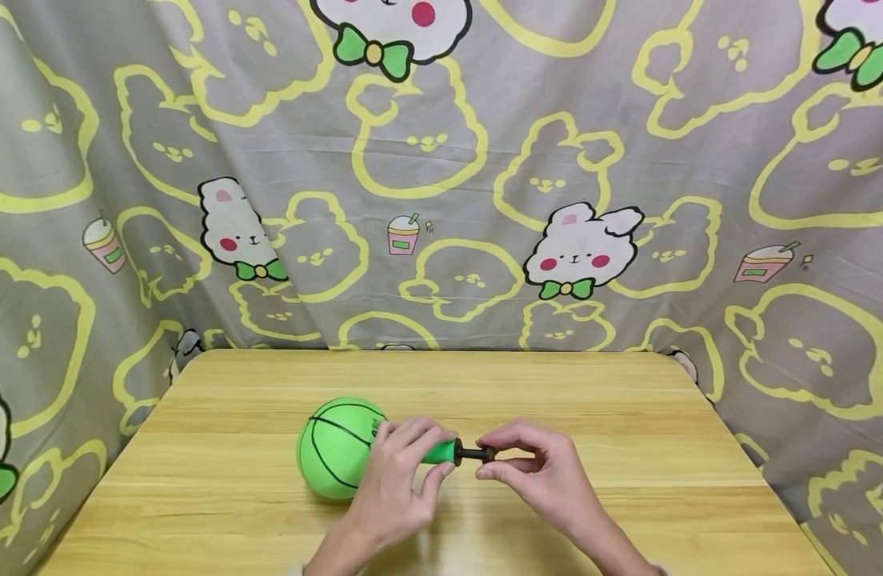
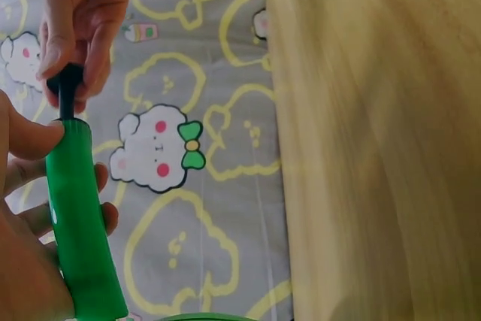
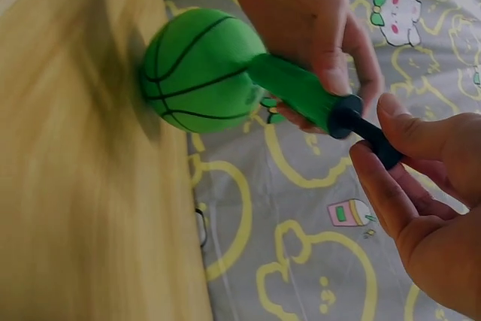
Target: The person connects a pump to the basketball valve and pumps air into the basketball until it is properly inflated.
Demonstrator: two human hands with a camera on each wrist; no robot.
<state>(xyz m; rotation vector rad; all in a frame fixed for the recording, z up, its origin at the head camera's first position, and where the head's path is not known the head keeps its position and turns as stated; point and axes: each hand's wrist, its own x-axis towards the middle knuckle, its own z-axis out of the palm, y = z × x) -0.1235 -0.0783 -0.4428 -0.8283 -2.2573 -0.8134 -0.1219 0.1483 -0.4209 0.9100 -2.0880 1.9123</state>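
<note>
A green ball (image 1: 333, 456) with black lines like a basketball's sits on the table, left of both hands. My left hand (image 1: 398, 472) grips the green barrel of a hand pump (image 3: 297, 92), thumb on one side and fingers round the other. The pump's far end meets the ball in the right wrist view. From the barrel's near end a black rod sticks out, ending in a black handle (image 2: 66, 77). My right hand (image 1: 545, 472) pinches that handle between thumb and fingers. In the head view the left hand hides most of the barrel.
The wooden table (image 1: 629, 400) spreads under the ball and hands. Behind it and along both sides hangs a grey curtain (image 1: 470, 160) printed with yellow outlines and white rabbits.
</note>
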